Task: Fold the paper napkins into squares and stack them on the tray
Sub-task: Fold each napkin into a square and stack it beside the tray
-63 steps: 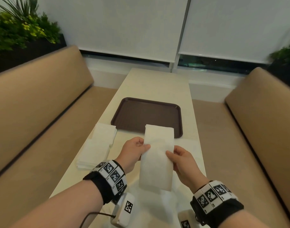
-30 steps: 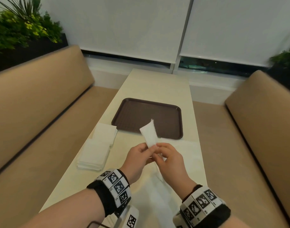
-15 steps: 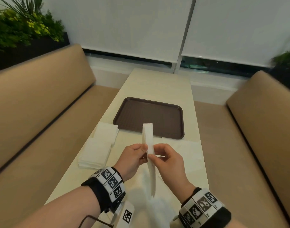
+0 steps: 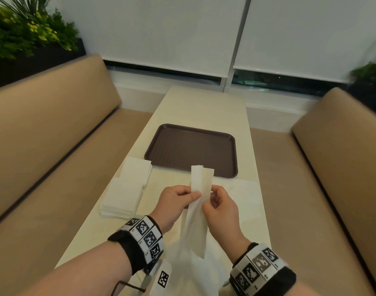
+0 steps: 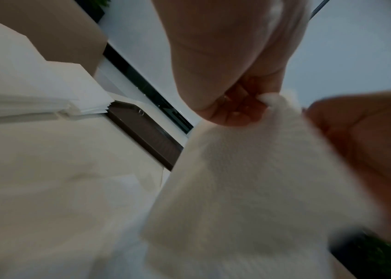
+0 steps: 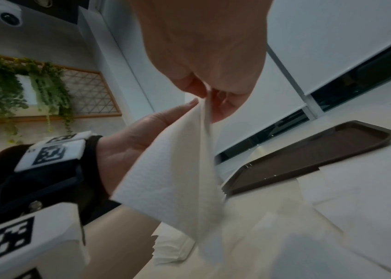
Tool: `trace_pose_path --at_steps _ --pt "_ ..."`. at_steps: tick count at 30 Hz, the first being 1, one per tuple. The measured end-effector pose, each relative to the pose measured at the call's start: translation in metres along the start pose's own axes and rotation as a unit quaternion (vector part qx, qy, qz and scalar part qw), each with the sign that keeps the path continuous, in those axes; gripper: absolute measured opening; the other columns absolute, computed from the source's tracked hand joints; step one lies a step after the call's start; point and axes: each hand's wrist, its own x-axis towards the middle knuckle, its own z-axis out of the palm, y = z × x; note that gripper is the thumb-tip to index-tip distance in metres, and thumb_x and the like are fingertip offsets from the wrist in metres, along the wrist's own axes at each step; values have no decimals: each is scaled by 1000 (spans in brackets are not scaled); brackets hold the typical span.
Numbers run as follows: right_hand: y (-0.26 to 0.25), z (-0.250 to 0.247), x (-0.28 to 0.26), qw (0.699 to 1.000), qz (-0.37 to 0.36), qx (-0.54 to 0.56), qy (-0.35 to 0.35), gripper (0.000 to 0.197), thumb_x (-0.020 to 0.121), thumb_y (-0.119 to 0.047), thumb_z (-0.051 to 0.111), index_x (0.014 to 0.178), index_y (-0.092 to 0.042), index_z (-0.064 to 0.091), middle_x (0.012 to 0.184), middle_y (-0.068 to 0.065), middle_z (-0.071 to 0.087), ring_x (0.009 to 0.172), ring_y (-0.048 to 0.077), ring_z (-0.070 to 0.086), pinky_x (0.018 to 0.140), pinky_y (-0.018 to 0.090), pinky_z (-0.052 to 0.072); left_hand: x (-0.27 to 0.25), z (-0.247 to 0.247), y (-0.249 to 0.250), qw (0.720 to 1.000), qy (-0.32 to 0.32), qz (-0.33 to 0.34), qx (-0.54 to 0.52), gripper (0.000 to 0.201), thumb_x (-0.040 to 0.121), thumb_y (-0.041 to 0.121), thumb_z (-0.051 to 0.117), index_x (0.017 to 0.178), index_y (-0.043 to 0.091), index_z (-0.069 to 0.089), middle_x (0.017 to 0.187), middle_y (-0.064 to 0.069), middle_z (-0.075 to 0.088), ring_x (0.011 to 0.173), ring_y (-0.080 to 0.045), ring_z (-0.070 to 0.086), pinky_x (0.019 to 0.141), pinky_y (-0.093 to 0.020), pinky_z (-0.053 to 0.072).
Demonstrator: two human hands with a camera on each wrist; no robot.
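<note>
1. The napkin (image 4: 198, 201) was held in the air above the near end of the table (image 4: 204, 107), short of the tray (image 4: 191, 149). It hung as a long narrow strip, upper end standing above the knuckles, lower end drooping towards the tabletop.
2. Left hand (image 4: 175, 202) pinched the strip's left edge between thumb and fingertips; right hand (image 4: 220, 207) pinched the right edge at the same height. Both grips were closed on the paper.
3. Handling, as judged: very light, soft, limp paper. It sagged under its own weight and the layers splayed apart at the top. Likely to tear if pulled hard and to spring open if let go.
4. Best hold, as judged: at the edges or corners near a fold line, light pinch, both hands, so the layers stay aligned.
5. In the right wrist view the sheet looked doubled along a crease, though blur left the layer count unclear.
6. The tray carried no napkins. A pile of napkins (image 4: 127, 189) lay on the table to the left.
</note>
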Motion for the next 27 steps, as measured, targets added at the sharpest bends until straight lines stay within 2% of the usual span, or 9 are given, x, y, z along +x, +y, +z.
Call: trace_pose_path --at_steps 4,9,12,14,16,19,21,24,27 --pt "44 -11 13 989 143 -2 43 28 82 0 46 91 -22 62 86 5 69 78 23 65 69 37 55 3 -17 0 999 32 4 41 10 91 10 61 86 5 68 82 -4 70 79 -19 66 68 -24 52" --pt "109 -32 12 952 300 -60 16 37 86 -1 46 121 -8 56 105 10 65 89 25 64 75 38 55 2 -39 11 998 8 -46 -39 21 98 12 48 114 13 62 110 -3 71 98 -21 66 80 -32 52" --pt "100 -40 14 965 212 -151 18 46 94 -25 56 136 -10 45 133 6 53 118 23 52 99 36 45 2 -45 14 993 -6 -82 -80 23 98 13 47 117 10 60 115 -9 69 100 -25 64 81 -34 50" --pt "66 -36 18 985 158 -67 -31 53 93 -40 56 138 -15 45 134 -4 51 125 17 47 106 36 39 3 -44 17 990 -25 -99 -101 25 98 12 47 119 6 59 115 -11 68 98 -25 63 78 -33 48" --pt "34 -27 21 969 178 76 -154 53 90 -45 57 136 -19 50 133 -9 55 123 13 50 106 38 38 3 -40 20 986 -52 -110 -112 25 97 10 46 118 5 60 113 -12 69 97 -25 63 78 -33 48" --pt "6 -15 25 932 190 187 -246 38 89 -25 63 123 -10 60 122 5 67 114 24 62 99 41 46 4 -34 26 984 -69 -117 -119 24 97 9 45 114 5 61 112 -15 68 97 -26 63 82 -36 48" --pt "-3 -9 26 935 178 209 -224 29 89 -7 60 118 -3 63 116 14 68 108 31 65 93 42 51 4 -32 28 985 -80 -115 -102 25 97 12 48 118 5 58 114 -15 67 98 -26 63 81 -38 51" --pt "-5 -8 25 958 143 181 -169 24 91 1 54 111 -7 66 109 15 71 99 31 68 85 44 55 1 -32 27 989 -89 -114 -5 27 93 4 54 120 6 59 108 -11 70 89 -22 66 64 -29 55" --pt "-6 -14 25 962 118 174 -173 32 95 3 46 118 -12 62 112 11 71 103 31 67 91 50 53 1 -34 24 992 -63 -110 -13 28 91 -2 56 117 4 60 107 -14 71 93 -28 68 77 -38 57"
